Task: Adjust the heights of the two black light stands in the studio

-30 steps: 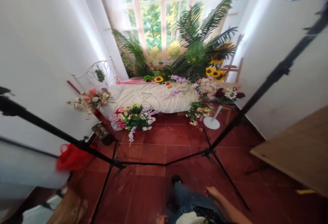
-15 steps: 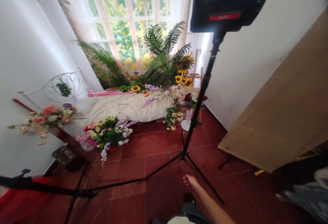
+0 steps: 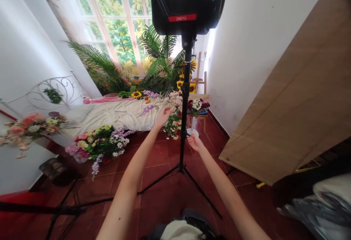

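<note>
A black light stand (image 3: 186, 109) rises upright in front of me, with a black studio light (image 3: 175, 9) on top that bears a red label. At a joint low on the pole there is a small clamp knob (image 3: 187, 134). My right hand (image 3: 195, 142) is at this knob from the right, its fingertips closed round it. My left hand (image 3: 164, 116) is raised left of the pole, apart from it, fingers loosely bent and nothing in them. Behind it lies a bed with a cream cover (image 3: 120, 115).
Flower bunches (image 3: 93, 142) stand before the bed. The stand's legs (image 3: 201, 192) spread over red floor tiles. Another black stand (image 3: 68, 210) is low left. A large brown panel (image 3: 285, 93) leans at the right, near grey plastic wrapping (image 3: 309, 214).
Both my arms now reach forward; the left has come into view. My right hand has risen from above the floor to the pole's knob. The stand now appears further left and closer to upright.
</note>
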`<state>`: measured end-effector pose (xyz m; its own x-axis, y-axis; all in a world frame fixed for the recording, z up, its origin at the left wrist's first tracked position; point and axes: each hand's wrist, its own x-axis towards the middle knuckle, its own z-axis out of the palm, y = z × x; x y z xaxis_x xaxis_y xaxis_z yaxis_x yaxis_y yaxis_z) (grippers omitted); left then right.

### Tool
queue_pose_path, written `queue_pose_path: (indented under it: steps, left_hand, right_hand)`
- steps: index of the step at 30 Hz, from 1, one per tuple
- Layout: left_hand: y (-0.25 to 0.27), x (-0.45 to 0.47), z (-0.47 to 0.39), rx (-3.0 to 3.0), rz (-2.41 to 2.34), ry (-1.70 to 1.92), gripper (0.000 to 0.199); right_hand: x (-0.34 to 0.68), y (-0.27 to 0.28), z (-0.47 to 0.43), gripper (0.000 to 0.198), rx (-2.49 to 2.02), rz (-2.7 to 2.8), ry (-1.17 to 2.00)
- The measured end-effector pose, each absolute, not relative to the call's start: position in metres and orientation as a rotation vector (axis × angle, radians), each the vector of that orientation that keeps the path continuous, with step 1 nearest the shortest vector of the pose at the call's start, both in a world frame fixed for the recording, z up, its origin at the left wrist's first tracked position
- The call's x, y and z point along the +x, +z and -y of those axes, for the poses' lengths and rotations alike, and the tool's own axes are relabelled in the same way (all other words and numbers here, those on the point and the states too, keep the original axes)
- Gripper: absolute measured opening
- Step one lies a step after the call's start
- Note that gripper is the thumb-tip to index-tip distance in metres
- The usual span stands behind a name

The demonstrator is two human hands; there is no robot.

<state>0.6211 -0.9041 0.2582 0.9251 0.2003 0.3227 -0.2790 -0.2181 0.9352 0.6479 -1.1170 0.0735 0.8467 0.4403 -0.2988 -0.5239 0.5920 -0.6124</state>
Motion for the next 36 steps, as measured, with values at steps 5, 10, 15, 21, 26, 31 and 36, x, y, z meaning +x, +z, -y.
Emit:
queue_pose_path:
  steps: [5, 10, 15, 21, 26, 31, 36]
  left_hand:
    - [0.350, 0.669, 0.978, 1.552, 0.248, 0.580, 0.049]
    - [0.359, 0.680, 1.014, 1.599, 0.288, 0.775, 0.045]
    - [0.355, 0.706, 1.024, 1.585, 0.247, 0.875, 0.035]
    - [0.356, 0.721, 1.026, 1.578, 0.241, 0.818, 0.034]
    - [0.354, 0.720, 1.025, 1.608, 0.228, 0.817, 0.035]
    - [0.310, 0.713, 1.026, 1.706, 0.184, 0.839, 0.035]
    - [0.248, 0.700, 1.029, 1.791, 0.073, 0.894, 0.033]
  right_hand:
    - [0.659, 0.070, 1.122, 0.013, -0.580, -0.175, 0.711]
    - [0.666, 0.064, 1.125, 0.014, -0.487, -0.134, 0.725]
    - [0.670, 0.063, 1.126, 0.021, -0.608, 0.007, 0.697]
    - [0.671, 0.057, 1.127, 0.026, -0.924, 0.111, 0.504]
    - [0.677, 0.060, 1.148, 0.021, -1.615, 0.551, 0.063]
    - [0.686, 0.065, 1.165, 0.012, -2.009, 0.903, -0.181]
    - [0.679, 0.058, 1.165, 0.017, -2.193, 0.850, -0.246]
